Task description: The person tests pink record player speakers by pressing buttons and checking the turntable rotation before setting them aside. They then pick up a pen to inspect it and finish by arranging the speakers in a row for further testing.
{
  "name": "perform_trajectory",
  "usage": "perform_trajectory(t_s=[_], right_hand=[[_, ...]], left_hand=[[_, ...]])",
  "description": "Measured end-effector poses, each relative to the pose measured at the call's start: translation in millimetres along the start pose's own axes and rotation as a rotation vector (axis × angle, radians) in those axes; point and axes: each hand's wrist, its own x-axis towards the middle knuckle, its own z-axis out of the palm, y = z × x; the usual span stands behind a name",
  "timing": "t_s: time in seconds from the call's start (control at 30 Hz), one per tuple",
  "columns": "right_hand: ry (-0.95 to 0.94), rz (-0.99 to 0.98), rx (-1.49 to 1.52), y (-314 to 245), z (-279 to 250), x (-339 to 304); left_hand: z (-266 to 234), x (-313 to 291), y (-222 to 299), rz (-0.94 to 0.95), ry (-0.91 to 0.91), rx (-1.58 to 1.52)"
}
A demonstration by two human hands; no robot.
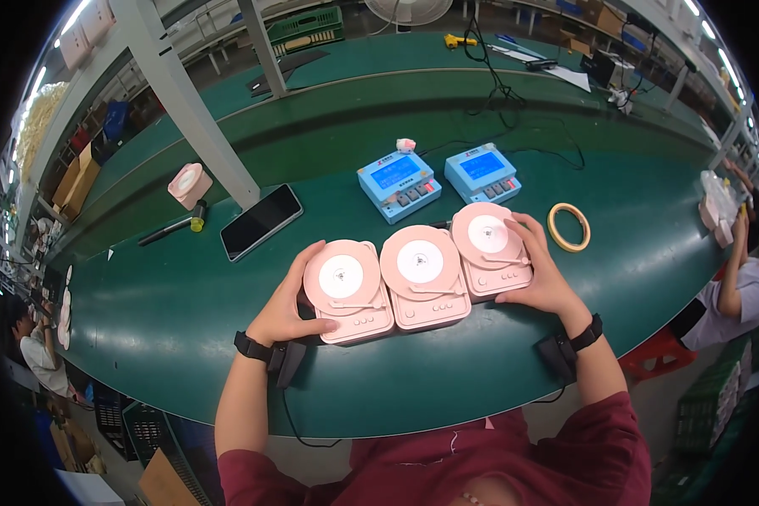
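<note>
Three pink toy record players stand side by side in a row on the green table, each with a white disc label, a tonearm and small knobs on top. My left hand [283,305] grips the left record player [350,291], its thumb at the near corner and its fingers along the outer side. The middle record player [422,282] sits between the other two, touched by neither hand. My right hand [550,277] is closed round the outer side of the right record player [489,253], thumb at the near edge and fingertips on its far corner. Their undersides are hidden.
Behind the row stand two blue boxes with screens [399,183] [483,174]. A tape roll [569,228] lies to the right. At the left are a phone [262,223], a screwdriver-like tool [177,228] and another pink device [190,185] beside a metal post [196,110]. Other people work at both sides.
</note>
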Motion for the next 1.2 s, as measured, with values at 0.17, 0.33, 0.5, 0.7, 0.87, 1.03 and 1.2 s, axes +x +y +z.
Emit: perform_trajectory(t_s=[0.17,0.33,0.5,0.7,0.87,1.03,1.2], right_hand=[[0.016,0.024,0.025,-3,-2,-4],[0.009,-0.005,-0.037,-3,-3,-3],[0.012,-0.005,-0.025,-4,-4,-3],[0.020,-0.014,-0.051,-5,-5,-5],[0.036,-0.003,-0.070,-4,-8,-7],[0.049,0.001,-0.107,-6,-11,-8],[0.054,0.001,-0.113,-7,-11,-9]], left_hand=[[1,1,-2,-0.007,0.000,-0.013],[1,2,-1,-0.013,0.007,-0.020],[1,2,-4,-0.019,0.009,-0.032],[1,2,-4,-0.026,-0.003,-0.038],[1,1,-4,-0.024,0.000,-0.042],[1,2,-3,-0.021,-0.003,-0.044],[1,2,-4,-0.019,-0.001,-0.048]])
